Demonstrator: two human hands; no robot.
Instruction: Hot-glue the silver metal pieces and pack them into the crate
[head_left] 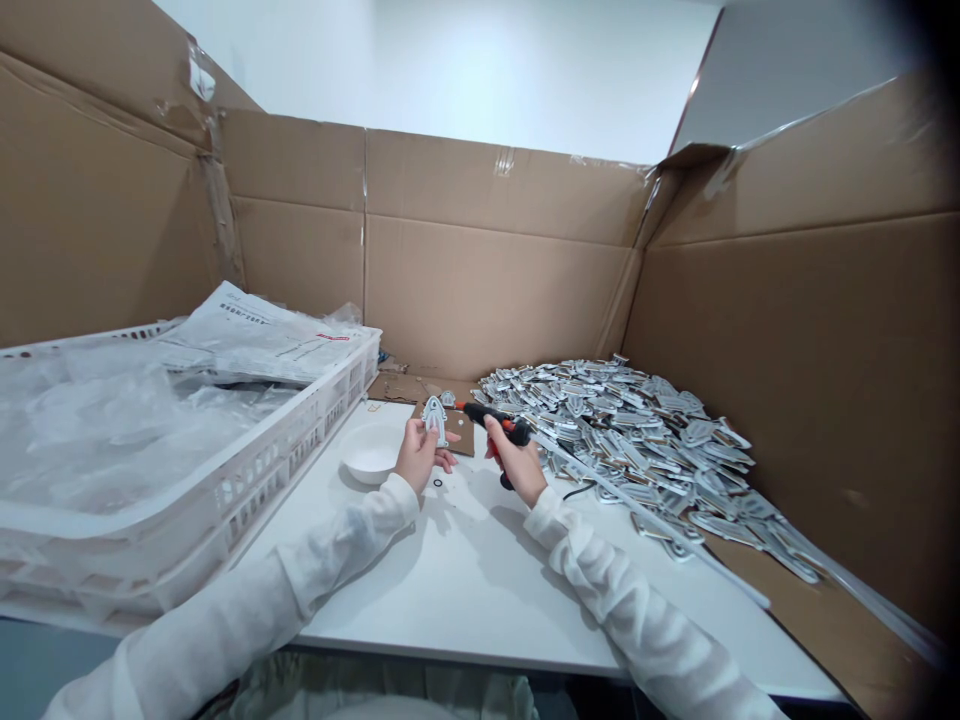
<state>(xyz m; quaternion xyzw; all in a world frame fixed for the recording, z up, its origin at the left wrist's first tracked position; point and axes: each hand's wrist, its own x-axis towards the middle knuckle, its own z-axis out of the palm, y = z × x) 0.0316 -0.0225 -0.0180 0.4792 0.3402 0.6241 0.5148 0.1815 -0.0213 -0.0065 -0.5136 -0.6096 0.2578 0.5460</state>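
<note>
My left hand [421, 455] pinches a small flat cutout piece [434, 421], white and grey with a pointed top, and holds it upright. My right hand [516, 464] is wrapped round a black and orange hot glue gun [487, 413]. The gun's orange nozzle points left, close to the cutout piece; whether they touch I cannot tell. A long whitish glue stick [645, 509] runs out of the gun's back, down to the right. Behind the cutout piece lies a brown cardboard scrap [463, 438]. A white bowl [365, 458] stands left of my left hand.
A large heap of similar cutout pieces [622, 440] covers the table's right side. At left stands a white plastic crate [300, 452] with clear bags [135, 430] and a printed sheet [262, 335]. Cardboard walls [495, 275] enclose the white table [465, 600]. A small black ring [438, 483] lies near my hands.
</note>
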